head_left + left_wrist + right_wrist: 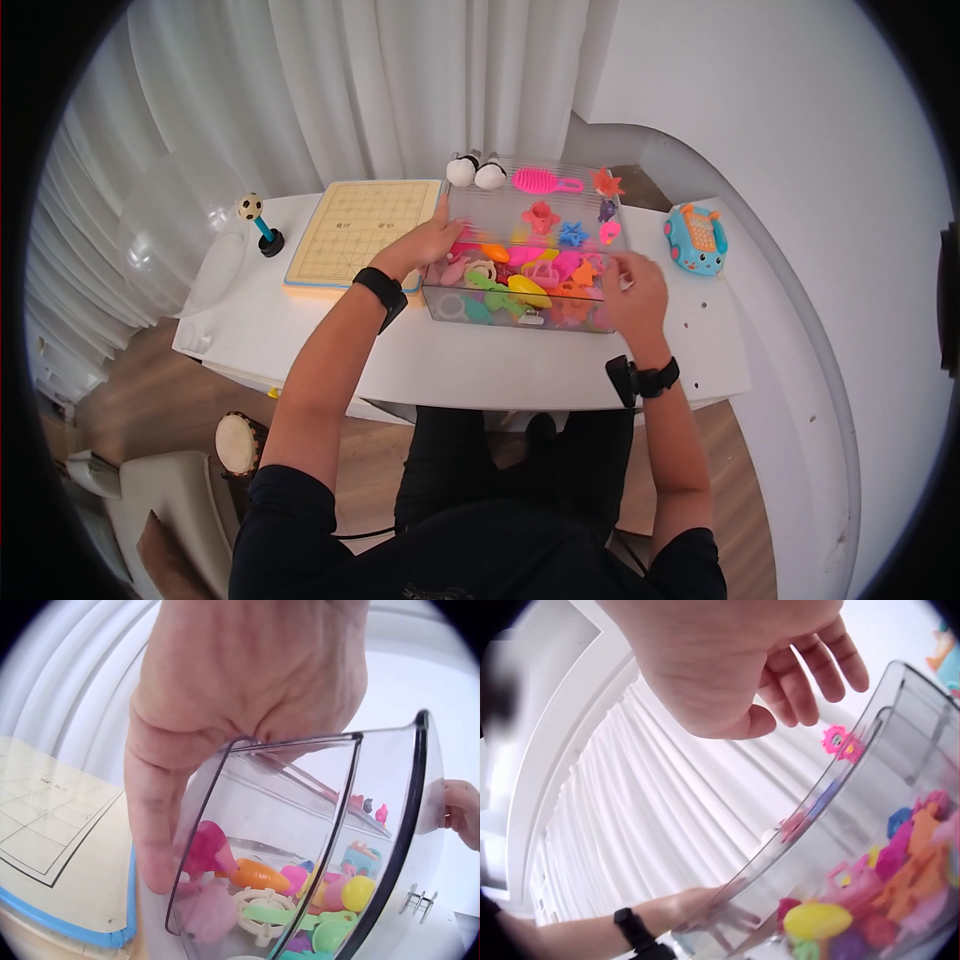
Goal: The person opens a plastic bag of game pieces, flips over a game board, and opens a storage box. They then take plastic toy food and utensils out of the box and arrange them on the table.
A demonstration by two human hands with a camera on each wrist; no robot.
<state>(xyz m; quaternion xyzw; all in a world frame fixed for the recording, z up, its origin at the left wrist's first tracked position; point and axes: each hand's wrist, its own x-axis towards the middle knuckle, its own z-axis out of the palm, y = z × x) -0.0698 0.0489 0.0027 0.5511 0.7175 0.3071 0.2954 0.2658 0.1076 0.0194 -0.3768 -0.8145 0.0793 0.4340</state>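
A clear plastic box [480, 289] full of small colourful toys stands in front of me, its front part uncovered. Across its back lies a clear top panel [485, 215]. My left hand [437, 240] rests at the box's left side, fingers extended along the wall; in the left wrist view the palm leans over the edge and a finger reaches down outside. My right hand [638, 298] is by the right wall near the rim, holding nothing; its fingers [826, 675] are loosely bent. Inside lie a yellow toy [817, 921] and an orange carrot-shaped toy [260, 876].
On the top panel sit a pink hairbrush [535, 181], a white round plush pair [475, 174] and several small figures. A board with a printed grid [365, 235] is left of the box, then a football stand [262, 225]. A blue toy phone [697, 240] stands right.
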